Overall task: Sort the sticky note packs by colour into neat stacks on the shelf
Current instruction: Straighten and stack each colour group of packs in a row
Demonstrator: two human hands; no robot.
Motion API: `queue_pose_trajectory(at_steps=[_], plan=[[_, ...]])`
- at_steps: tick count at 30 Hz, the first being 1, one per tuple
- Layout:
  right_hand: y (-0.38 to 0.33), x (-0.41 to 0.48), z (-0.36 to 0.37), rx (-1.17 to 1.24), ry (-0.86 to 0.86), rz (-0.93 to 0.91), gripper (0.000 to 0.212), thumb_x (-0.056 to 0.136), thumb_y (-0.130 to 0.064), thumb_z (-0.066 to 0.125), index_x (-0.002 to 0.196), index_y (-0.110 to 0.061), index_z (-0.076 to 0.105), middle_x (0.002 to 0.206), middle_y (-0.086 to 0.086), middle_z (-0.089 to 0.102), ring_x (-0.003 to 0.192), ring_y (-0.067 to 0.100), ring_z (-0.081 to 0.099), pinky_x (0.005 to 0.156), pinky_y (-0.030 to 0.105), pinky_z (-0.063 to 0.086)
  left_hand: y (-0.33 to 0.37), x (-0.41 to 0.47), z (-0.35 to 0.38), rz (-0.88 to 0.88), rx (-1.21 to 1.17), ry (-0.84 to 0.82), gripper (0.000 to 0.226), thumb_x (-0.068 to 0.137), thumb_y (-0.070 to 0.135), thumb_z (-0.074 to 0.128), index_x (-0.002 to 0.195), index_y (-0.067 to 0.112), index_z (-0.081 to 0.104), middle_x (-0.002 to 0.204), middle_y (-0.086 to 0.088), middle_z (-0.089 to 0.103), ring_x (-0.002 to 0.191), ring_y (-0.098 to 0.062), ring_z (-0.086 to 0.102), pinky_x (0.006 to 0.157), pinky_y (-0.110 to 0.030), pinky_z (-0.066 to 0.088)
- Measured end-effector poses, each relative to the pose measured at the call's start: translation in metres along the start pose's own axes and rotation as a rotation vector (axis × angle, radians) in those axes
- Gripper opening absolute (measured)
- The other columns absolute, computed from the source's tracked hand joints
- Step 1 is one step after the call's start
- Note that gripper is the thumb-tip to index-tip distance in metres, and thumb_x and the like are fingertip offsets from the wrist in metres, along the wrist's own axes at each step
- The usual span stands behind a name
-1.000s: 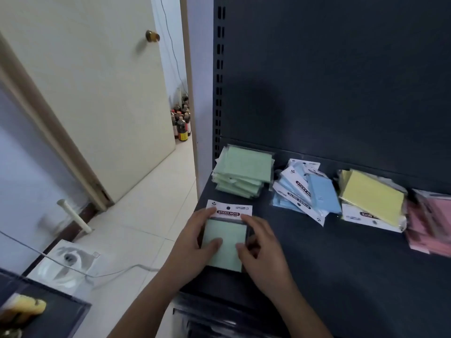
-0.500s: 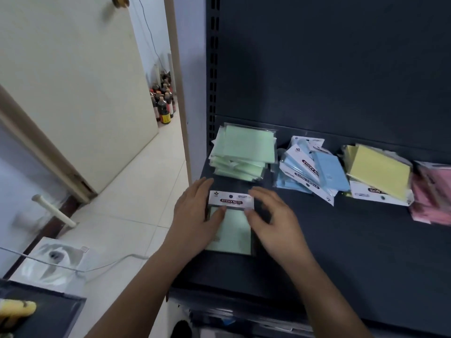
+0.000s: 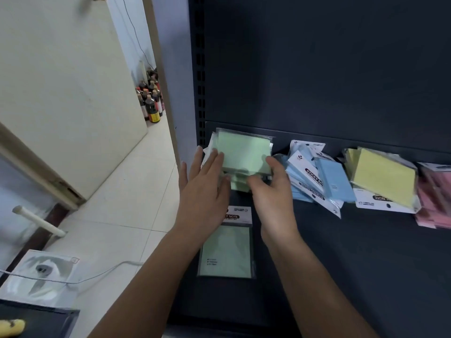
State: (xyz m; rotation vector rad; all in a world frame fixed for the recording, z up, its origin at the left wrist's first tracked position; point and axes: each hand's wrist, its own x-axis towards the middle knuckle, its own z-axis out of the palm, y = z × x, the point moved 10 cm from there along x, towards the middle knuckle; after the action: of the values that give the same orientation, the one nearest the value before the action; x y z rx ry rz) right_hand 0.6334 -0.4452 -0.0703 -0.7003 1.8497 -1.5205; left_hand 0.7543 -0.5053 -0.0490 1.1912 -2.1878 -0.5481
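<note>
1. Progress so far: the packs lie grouped by colour along the shelf [image 3: 366, 264], so the sorting itself looks largely done. No group reads as a neat stack yet.
2. Left grip [image 3: 204, 191] is released, its straight fingers laid against the left edge of the green stack [image 3: 244, 152].
3. Right grip [image 3: 271, 191] curls round that stack's right front corner, thumb at the front and a finger on top. As far as I can judge, it is grasping the stack.
4. Single green pack [image 3: 225, 251] lies flat on the shelf behind both grips, between the forearms and apart from the stack. It probably has to join the stack.
5. Blue pile [image 3: 317, 176] sits just outside the right grip, its packs fanned and tilted.
6. Yellow pile [image 3: 383, 176] lies farther out on that side, its top pack skewed. Pink pile [image 3: 434, 198] comes last and is cut by the frame edge.
7. Left to do, in my view: square the green, then straighten the blue, yellow and pink.
</note>
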Motion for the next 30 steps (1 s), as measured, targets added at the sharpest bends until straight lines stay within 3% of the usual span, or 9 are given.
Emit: queue_pose_trajectory(at_steps=[2,4,7,11,14,19,22,26,30], plan=[[0.0,-0.006,-0.005,0.028,0.028,-0.003,0.046,0.086,-0.012,0.057,0.129,-0.023,0.048,0.136,-0.003,0.039,0.13,0.014,0.038,0.11,0.036,0.034,-0.006,-0.002,-0.008,-0.089,-0.214,0.049,0.038,0.097,0.016,0.043,0.134,0.016,0.045,0.139,0.006,0.042,0.134,-0.014,0.033,0.11,-0.019,0.021],[-0.002,-0.018,-0.011,0.074,0.078,-0.042,0.032,0.087,-0.016,0.06,0.117,-0.026,0.058,0.131,-0.005,0.042,0.124,0.011,0.043,0.108,0.032,0.037,-0.013,-0.009,-0.02,-0.191,-0.438,0.131,0.025,0.093,0.018,0.053,0.117,0.023,0.056,0.119,0.009,0.051,0.11,-0.003,0.051,0.084,-0.005,0.04],[-0.002,-0.04,-0.024,0.24,0.152,-0.118,0.018,0.085,-0.01,0.064,0.09,-0.027,0.068,0.105,0.002,0.06,0.092,0.007,0.058,0.089,0.024,0.049,-0.027,-0.028,-0.029,-0.341,-0.818,0.229,0.011,0.087,0.016,0.062,0.089,0.027,0.06,0.104,0.0,0.064,0.097,-0.011,0.062,0.074,-0.019,0.051],[0.016,-0.06,-0.042,0.477,0.136,-0.105,0.022,0.08,0.005,0.064,0.081,-0.016,0.059,0.066,-0.006,0.052,0.061,0.003,0.05,0.064,0.013,0.048,-0.016,-0.052,-0.024,-0.331,-1.154,0.089,0.027,0.082,-0.002,0.061,0.085,0.024,0.06,0.112,-0.005,0.067,0.092,-0.021,0.067,0.064,-0.024,0.054],[0.026,-0.064,-0.061,0.358,0.135,-0.102,0.022,0.08,0.005,0.065,0.078,-0.017,0.061,0.071,-0.001,0.055,0.061,0.004,0.05,0.062,0.013,0.045,0.006,-0.066,-0.013,-0.237,-1.08,-0.11,0.044,0.075,-0.004,0.058,0.106,0.027,0.064,0.124,-0.001,0.062,0.105,-0.015,0.063,0.079,-0.026,0.054],[0.025,-0.078,-0.054,0.167,-0.13,-0.044,0.031,0.074,-0.029,0.067,0.104,-0.021,0.067,0.115,-0.005,0.065,0.112,0.01,0.059,0.097,0.024,0.047,0.07,-0.09,-0.015,0.112,-0.526,-0.025,0.051,0.088,0.011,0.05,0.135,0.029,0.041,0.139,0.016,0.045,0.129,0.002,0.04,0.108,-0.022,0.034],[0.022,-0.097,-0.051,0.447,-0.287,0.099,0.042,0.073,-0.042,0.069,0.108,-0.019,0.067,0.106,0.002,0.071,0.102,0.015,0.066,0.076,0.019,0.053,0.113,-0.111,0.008,0.294,-0.473,-0.151,0.066,0.091,0.027,0.046,0.148,0.027,0.015,0.145,0.014,0.038,0.127,-0.004,0.041,0.104,-0.017,0.033],[0.047,-0.093,-0.104,0.466,-0.025,0.225,0.012,0.085,-0.018,0.063,0.092,-0.011,0.07,0.088,0.013,0.073,0.078,0.026,0.071,0.058,0.03,0.056,0.12,-0.127,0.052,0.218,-0.654,-0.506,0.076,0.089,0.037,0.052,0.147,0.041,0.004,0.141,0.014,0.034,0.13,-0.001,0.029,0.104,-0.011,0.023],[0.06,-0.07,-0.137,0.302,0.031,0.198,0.014,0.083,-0.001,0.062,0.092,-0.012,0.064,0.088,0.012,0.072,0.071,0.019,0.069,0.057,0.027,0.056,0.105,-0.119,0.07,0.364,-0.05,-0.439,0.06,0.092,0.053,0.034,0.146,0.027,0.023,0.155,0.017,0.003,0.142,-0.006,0.004,0.115,-0.02,-0.004]])
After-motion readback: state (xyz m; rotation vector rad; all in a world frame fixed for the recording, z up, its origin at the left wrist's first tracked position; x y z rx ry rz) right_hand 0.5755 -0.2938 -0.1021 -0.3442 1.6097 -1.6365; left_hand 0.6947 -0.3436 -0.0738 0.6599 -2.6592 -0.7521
